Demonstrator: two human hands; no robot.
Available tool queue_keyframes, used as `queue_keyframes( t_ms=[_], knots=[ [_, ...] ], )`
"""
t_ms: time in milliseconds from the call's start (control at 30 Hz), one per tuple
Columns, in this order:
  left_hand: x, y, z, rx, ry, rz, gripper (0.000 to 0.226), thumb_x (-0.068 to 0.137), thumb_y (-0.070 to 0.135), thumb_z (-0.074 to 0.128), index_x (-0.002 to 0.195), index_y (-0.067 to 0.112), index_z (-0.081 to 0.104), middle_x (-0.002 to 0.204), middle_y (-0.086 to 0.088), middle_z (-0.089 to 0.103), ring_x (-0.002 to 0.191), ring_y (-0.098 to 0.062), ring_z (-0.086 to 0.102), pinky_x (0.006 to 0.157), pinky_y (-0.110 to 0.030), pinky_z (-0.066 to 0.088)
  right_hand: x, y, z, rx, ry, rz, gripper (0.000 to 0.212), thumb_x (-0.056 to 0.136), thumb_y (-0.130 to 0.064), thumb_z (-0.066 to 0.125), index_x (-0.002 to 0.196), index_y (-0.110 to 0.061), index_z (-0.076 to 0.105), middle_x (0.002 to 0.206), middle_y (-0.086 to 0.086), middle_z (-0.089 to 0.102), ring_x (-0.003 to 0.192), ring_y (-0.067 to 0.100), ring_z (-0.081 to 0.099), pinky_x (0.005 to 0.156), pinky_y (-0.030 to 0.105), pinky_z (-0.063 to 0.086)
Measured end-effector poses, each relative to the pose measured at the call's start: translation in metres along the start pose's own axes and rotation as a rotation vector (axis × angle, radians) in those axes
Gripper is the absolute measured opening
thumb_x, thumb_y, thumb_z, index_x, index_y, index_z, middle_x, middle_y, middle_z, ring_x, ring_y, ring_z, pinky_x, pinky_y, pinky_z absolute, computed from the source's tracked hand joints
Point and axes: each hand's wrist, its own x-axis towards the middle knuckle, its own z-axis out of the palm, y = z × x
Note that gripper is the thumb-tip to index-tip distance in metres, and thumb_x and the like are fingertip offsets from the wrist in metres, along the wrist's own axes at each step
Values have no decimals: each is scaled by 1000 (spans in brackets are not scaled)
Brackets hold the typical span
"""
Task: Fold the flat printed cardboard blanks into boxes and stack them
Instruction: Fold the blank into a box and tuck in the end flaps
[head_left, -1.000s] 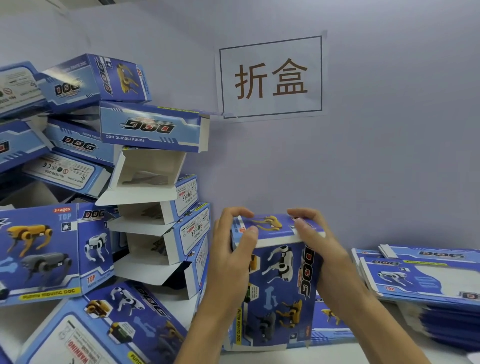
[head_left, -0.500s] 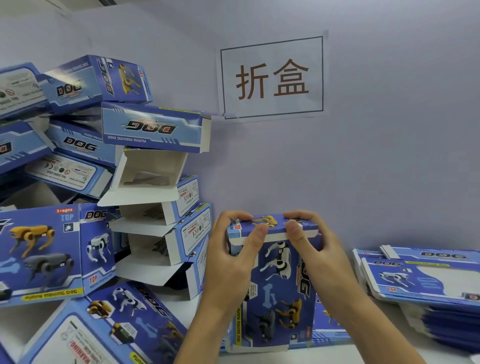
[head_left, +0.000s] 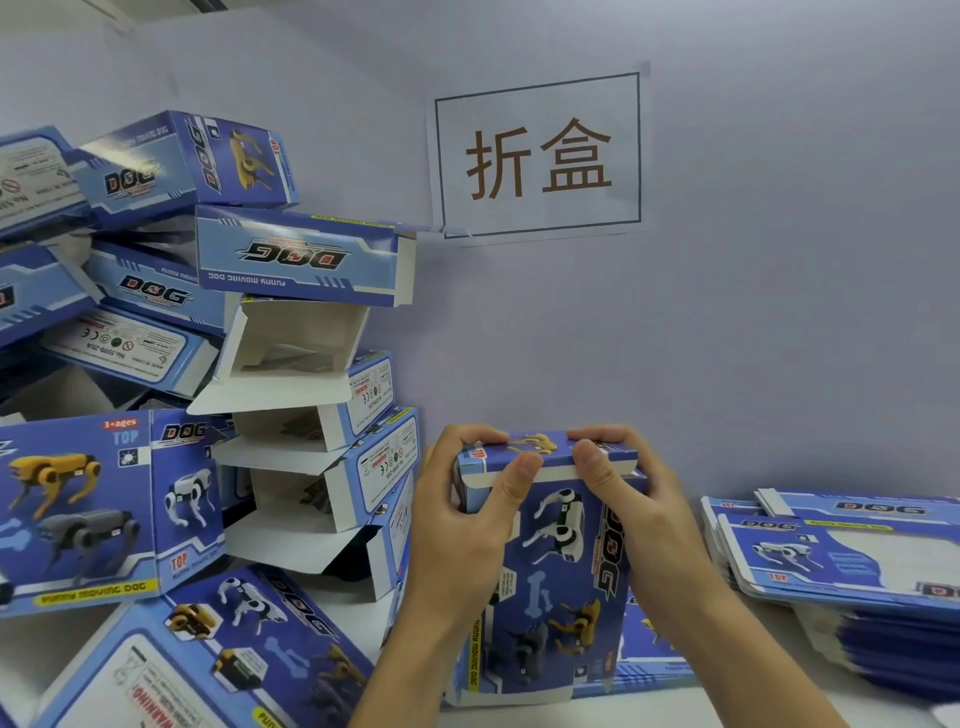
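Observation:
A blue printed box with robot dogs stands upright on the white table, low in the middle of the view. My left hand grips its upper left corner, thumb on the front, fingers curled over the top flap. My right hand grips the upper right corner the same way, thumb pressing the flap's white edge. The top flap lies nearly flat on the box. A stack of flat blanks lies to the right.
A tall, untidy pile of folded blue boxes fills the left side, several with open white ends facing me. A large box leans at the far left. A paper sign hangs on the grey wall behind.
Both hands have pushed the top flap down onto the box, and my thumbs have drawn closer together along its front edge.

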Motion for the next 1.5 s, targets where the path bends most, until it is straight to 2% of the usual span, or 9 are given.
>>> queue_keyframes(
  t_ms=[200, 300, 500, 600, 800, 933, 1033, 1200, 1500],
  knots=[
    [2, 2, 1, 20, 65, 30, 42, 72, 53, 67, 97, 19, 62, 84, 16, 66, 65, -1, 63, 57, -18, 51, -1, 3, 4, -61, 26, -41, 30, 71, -57, 65, 92, -35, 63, 86, 10, 76, 77, 30, 75, 63, 45, 63],
    [1, 1, -1, 14, 29, 15, 40, 74, 51, 69, 98, 20, 61, 81, 11, 66, 58, -7, 60, 53, -21, 52, 0, 4, 3, -27, 17, -25, 30, 73, -52, 67, 94, -31, 64, 89, 11, 75, 78, 33, 75, 62, 44, 62],
    [-1, 1, -5, -13, -26, -50, 26, 82, 50, 74, 96, 32, 62, 109, -11, 64, 87, -46, 64, 60, -45, 57, 0, 4, 1, 59, -2, 53, 23, 79, -33, 78, 94, -23, 63, 92, 14, 74, 77, 38, 74, 56, 39, 59],
    [-1, 1, -8, -41, -46, -71, 30, 78, 55, 71, 95, 31, 63, 112, -9, 62, 94, -39, 68, 72, -66, 54, 0, 5, 0, 66, 13, 68, 21, 75, -34, 68, 92, -22, 64, 96, 16, 74, 79, 40, 73, 59, 39, 60],
    [2, -2, -12, -185, -58, -135, 33, 80, 56, 60, 94, 27, 68, 115, -12, 66, 107, -32, 69, 87, -67, 53, -2, 4, 1, 62, 17, 68, 28, 79, -41, 76, 96, -23, 62, 96, 14, 74, 81, 37, 74, 60, 42, 61],
    [2, 1, -11, -146, -80, -115, 31, 79, 59, 61, 91, 32, 71, 123, -4, 61, 115, -29, 64, 90, -61, 54, -2, 4, 0, 75, 42, 54, 22, 83, -44, 71, 94, -26, 64, 95, 13, 74, 81, 34, 74, 58, 39, 60],
    [0, 5, -6, -94, -68, -72, 28, 81, 59, 67, 88, 33, 73, 126, 2, 57, 123, -23, 58, 88, -44, 58, -2, 4, -2, 65, 47, 33, 27, 81, -47, 75, 96, -27, 64, 95, 13, 74, 82, 33, 74, 59, 38, 60],
    [1, 6, 5, -73, -19, -8, 30, 79, 36, 61, 92, 11, 72, 126, -5, 54, 104, 14, 58, 66, -6, 51, -1, 5, -5, 27, 49, -15, 38, 72, -52, 64, 100, -27, 61, 93, 12, 75, 79, 33, 75, 56, 36, 60],
    [-2, 4, 14, -53, -13, -9, 38, 81, 40, 54, 101, 12, 71, 132, -1, 49, 109, 16, 54, 64, -14, 55, 1, 5, -8, 75, 47, 4, 41, 72, -52, 66, 101, -23, 60, 93, 14, 74, 78, 33, 74, 57, 37, 59]
  ],
)
